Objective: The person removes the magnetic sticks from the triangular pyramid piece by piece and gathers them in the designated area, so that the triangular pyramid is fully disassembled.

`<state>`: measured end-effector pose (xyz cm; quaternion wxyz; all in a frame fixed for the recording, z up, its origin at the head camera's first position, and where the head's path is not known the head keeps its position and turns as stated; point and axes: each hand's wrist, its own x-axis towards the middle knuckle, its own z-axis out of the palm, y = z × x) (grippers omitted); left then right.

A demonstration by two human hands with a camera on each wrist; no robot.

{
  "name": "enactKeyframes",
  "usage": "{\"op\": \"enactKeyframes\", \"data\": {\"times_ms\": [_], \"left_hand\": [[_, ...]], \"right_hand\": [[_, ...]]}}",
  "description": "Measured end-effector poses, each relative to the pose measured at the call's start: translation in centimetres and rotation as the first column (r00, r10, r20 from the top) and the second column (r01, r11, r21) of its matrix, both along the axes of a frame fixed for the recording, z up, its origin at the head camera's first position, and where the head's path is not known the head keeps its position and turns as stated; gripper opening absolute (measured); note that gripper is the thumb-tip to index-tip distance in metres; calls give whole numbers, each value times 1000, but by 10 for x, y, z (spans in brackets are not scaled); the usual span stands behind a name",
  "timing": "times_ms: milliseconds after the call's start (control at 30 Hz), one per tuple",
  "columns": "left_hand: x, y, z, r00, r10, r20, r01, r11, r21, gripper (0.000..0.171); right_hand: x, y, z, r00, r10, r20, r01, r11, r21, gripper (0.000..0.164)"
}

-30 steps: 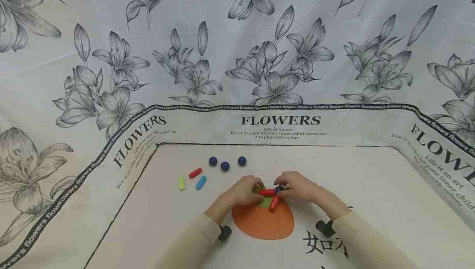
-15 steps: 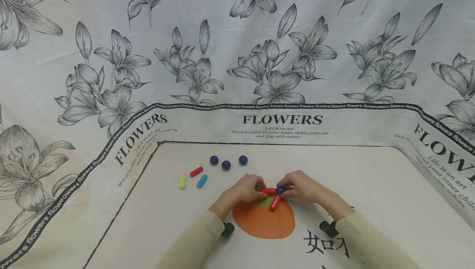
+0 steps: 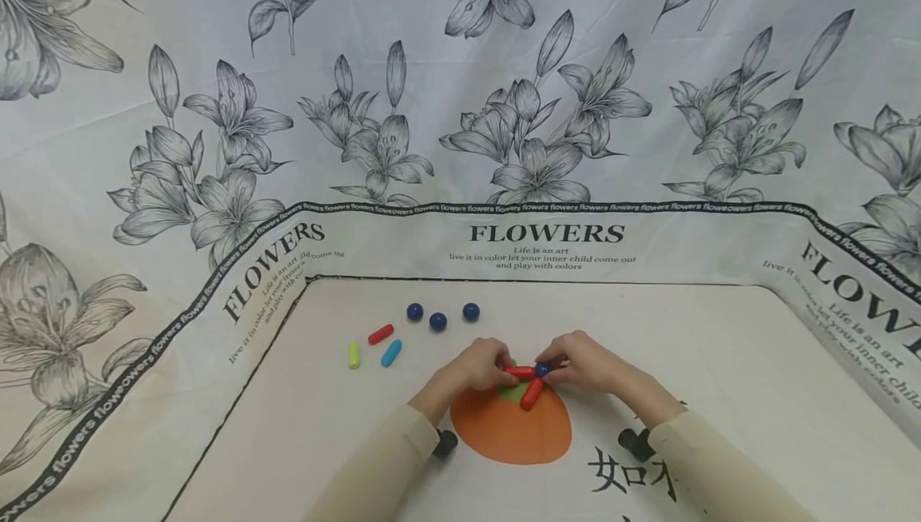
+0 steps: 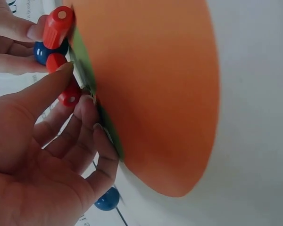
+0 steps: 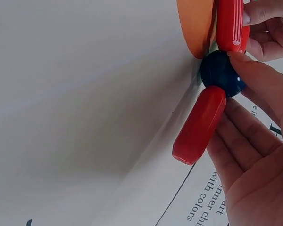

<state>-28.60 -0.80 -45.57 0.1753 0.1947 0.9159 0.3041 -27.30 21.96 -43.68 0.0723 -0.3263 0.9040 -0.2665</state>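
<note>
A dark blue ball has red rods meeting at it, above the printed orange fruit shape on the table. My right hand holds the ball between thumb and fingers. My left hand pinches one red rod whose inner end touches the ball. A second red rod points from the ball toward me. In the right wrist view a third red rod sticks out from the ball along the right fingers. Whether each joint is fully seated cannot be seen.
Several loose pieces lie on the table, back left: blue balls, a red rod, a blue rod and a yellow-green rod. Flower-printed cloth rises behind and at the sides.
The ball has turned and shifted slightly in my right hand, so the rod on its right shows now. The left fingers have moved slightly outward along their red rod. The loose pieces stay put.
</note>
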Motion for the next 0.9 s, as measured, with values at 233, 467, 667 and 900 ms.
{"op": "enactKeyframes", "data": {"times_ms": [233, 467, 667, 900], "left_hand": [[-3, 1, 2, 997, 80, 8, -80, 997, 5, 16], [0, -4, -1, 995, 96, 2, -96, 995, 14, 19], [7, -20, -2, 994, 106, -25, -106, 994, 16, 19], [19, -59, 1, 988, 155, -20, -154, 987, 43, 19]], "right_hand": [[-1, -2, 4, 1000, 8, -5, -8, 1000, 7, 20], [-2, -3, 3, 1000, 1, 3, -1, 1000, 18, 20], [-1, -2, 1, 1000, -21, 3, 21, 999, 31, 20], [-2, -3, -1, 999, -43, 13, 42, 998, 36, 22]]}}
